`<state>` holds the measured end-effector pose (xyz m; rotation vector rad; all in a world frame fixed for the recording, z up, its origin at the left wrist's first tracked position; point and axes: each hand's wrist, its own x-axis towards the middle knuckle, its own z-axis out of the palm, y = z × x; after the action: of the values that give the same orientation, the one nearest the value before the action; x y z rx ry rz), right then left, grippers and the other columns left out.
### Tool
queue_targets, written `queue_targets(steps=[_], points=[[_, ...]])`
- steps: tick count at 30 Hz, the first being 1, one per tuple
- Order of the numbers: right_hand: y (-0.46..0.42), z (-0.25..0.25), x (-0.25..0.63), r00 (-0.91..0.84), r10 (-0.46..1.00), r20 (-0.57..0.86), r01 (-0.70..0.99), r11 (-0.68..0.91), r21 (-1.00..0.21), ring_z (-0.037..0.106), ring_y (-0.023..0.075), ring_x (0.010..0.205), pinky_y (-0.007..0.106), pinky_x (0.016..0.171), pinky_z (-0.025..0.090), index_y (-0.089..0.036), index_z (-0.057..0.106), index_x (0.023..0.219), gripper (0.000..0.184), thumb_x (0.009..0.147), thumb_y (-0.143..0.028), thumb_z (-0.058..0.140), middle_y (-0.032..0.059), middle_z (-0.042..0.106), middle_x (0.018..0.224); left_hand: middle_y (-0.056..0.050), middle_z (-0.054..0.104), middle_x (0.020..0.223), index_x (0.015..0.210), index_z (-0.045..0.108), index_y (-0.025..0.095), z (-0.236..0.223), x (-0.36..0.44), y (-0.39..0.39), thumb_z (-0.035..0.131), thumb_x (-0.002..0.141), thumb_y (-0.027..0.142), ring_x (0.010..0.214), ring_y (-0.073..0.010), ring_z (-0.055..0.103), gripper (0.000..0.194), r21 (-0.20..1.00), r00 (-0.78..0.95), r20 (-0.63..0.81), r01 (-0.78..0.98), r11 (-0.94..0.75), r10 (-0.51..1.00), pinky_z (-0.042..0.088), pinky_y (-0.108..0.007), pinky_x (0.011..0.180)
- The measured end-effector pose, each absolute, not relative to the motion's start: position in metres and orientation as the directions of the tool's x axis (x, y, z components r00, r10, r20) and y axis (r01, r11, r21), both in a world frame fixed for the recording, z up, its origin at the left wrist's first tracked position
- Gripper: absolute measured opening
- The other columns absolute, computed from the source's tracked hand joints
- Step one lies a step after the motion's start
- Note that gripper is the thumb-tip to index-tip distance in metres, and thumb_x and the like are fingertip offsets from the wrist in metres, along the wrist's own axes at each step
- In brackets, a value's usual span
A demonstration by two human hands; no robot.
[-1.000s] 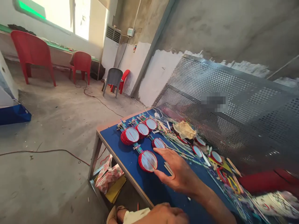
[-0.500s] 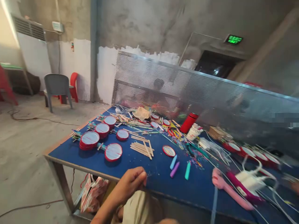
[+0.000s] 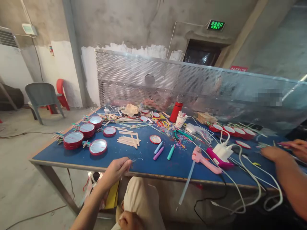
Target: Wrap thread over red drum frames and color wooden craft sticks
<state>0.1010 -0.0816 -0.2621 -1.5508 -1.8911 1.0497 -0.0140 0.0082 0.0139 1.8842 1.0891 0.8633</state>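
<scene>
My left hand [image 3: 120, 167] rests at the table's front edge, fingers curled and thumb against them. Anything inside it is hidden. Low in the view, my right hand [image 3: 129, 220] lies closed by my lap, partly cut off by the frame; its inside does not show. Just beyond my left hand is a group of craft sticks [image 3: 127, 141]. A small red-rimmed disc [image 3: 155, 139] holds short pale bits. Beside it are a blue glue stick or crayon-like tube [image 3: 158, 148], a purple one [image 3: 158, 153] and a teal one [image 3: 171, 152].
Red-rimmed drum-like pieces [image 3: 74, 139] stand at left. A pink glue gun [image 3: 205, 159] lies right, its stick overhanging the edge, near a power strip [image 3: 219, 158] and cables. A red bottle [image 3: 176, 111] and paper cup [image 3: 181, 119] stand behind. A co-worker's hands [image 3: 273, 153] work at right.
The view has swung right, so the table things shift left in the picture and the co-worker's arms show. My left hand stays closed at the edge; my right hand now shows by my lap.
</scene>
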Motion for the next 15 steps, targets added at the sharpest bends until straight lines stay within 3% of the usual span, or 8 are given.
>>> queue_targets(steps=[3,6,12,15], points=[[-0.082,-0.263,0.109,-0.264,0.943,-0.203,0.555,-0.024,-0.831,0.066,0.0137,0.079,0.029,0.074,0.056,-0.017,0.066,0.088,0.023,0.096,-0.038,0.064,-0.0009,0.068,0.086,0.006,0.041,0.056,0.059,0.042,0.022,0.014,-0.012,0.007,0.042,0.090,0.063,0.055,-0.0125,0.035,0.051,0.874,0.349,0.173,0.377,-0.307,0.921,0.031,-0.024,0.055],[-0.084,-0.261,0.116,-0.279,0.931,-0.237,0.460,-0.087,-0.883,0.063,0.0107,0.069,0.025,0.065,0.054,-0.016,0.065,0.088,0.026,0.098,-0.039,0.061,-0.0028,0.065,0.081,0.006,0.041,0.051,0.057,0.045,0.022,0.016,-0.010,0.006,0.048,0.087,0.066,0.051,-0.0116,0.034,0.053,0.891,0.284,0.165,0.366,-0.266,0.944,0.029,-0.023,0.052],[-0.092,-0.258,0.132,-0.355,0.905,-0.234,0.164,-0.186,-0.969,0.032,0.0029,0.039,0.016,0.038,0.029,-0.018,0.057,0.081,0.040,0.097,-0.054,0.056,-0.0111,0.043,0.055,0.008,0.037,0.045,0.058,0.044,0.022,0.014,-0.011,0.007,0.048,0.086,0.074,0.046,-0.0096,0.029,0.059,0.946,0.150,0.150,0.267,-0.186,0.977,0.023,-0.022,0.047],[-0.096,-0.251,0.143,-0.389,0.898,-0.207,0.009,-0.221,-0.975,0.026,0.0041,0.034,0.015,0.035,0.021,-0.024,0.049,0.075,0.052,0.084,-0.075,0.053,-0.0118,0.038,0.048,0.009,0.033,0.045,0.061,0.041,0.023,0.012,-0.011,0.008,0.043,0.088,0.074,0.045,-0.0100,0.029,0.058,0.943,0.100,0.174,0.271,-0.195,0.980,0.026,-0.022,0.047]])
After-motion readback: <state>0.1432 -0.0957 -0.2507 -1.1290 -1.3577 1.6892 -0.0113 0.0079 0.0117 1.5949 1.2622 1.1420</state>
